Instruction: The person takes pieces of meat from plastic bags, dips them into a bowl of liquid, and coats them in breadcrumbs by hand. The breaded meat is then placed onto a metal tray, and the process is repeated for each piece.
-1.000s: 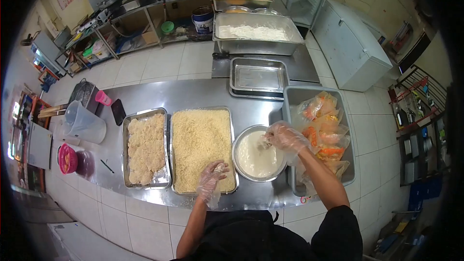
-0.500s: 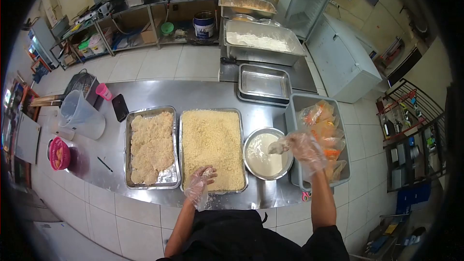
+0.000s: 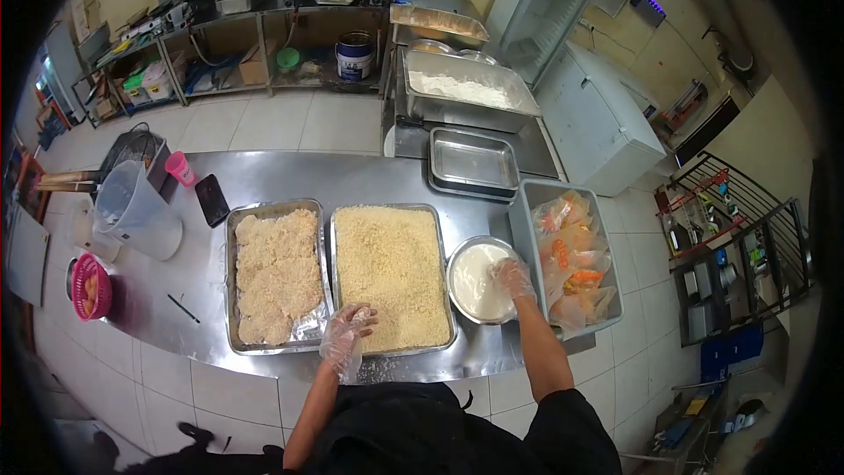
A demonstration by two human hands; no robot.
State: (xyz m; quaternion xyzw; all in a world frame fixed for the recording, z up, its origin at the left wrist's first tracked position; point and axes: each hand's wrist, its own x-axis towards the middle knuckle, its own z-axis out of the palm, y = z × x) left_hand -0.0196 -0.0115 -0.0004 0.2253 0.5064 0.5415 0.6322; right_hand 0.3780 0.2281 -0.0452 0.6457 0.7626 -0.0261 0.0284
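My right hand [image 3: 512, 279], in a clear plastic glove, reaches into the right side of a metal bowl [image 3: 454, 299] of white batter [image 3: 479, 286]. Its fingertips are down at the batter, so whether they grip anything is hidden. My left hand [image 3: 347, 336], also gloved, is open with fingers apart over the front left corner of a metal tray of pale yellow crumbs [image 3: 391, 264]. Bits of crumb or batter cling to its fingers. Left of it, another metal tray [image 3: 230, 299] carries several flat crumb-coated pieces [image 3: 277, 277].
A grey bin [image 3: 527, 220] with several plastic bags [image 3: 576, 251] stands right of the bowl. Stacked metal trays [image 3: 475, 163] lie behind. Leftward are a phone [image 3: 211, 200], pink cup [image 3: 180, 168], clear plastic jug [image 3: 141, 211], pink basket [image 3: 90, 288] and pen [image 3: 183, 307]. Dark shoes [image 3: 195, 432] show lower left.
My right hand has moved left and down, from above the bowl's right rim into the bowl. My left hand stays by the crumb tray's front corner. The camera view has shifted slightly.
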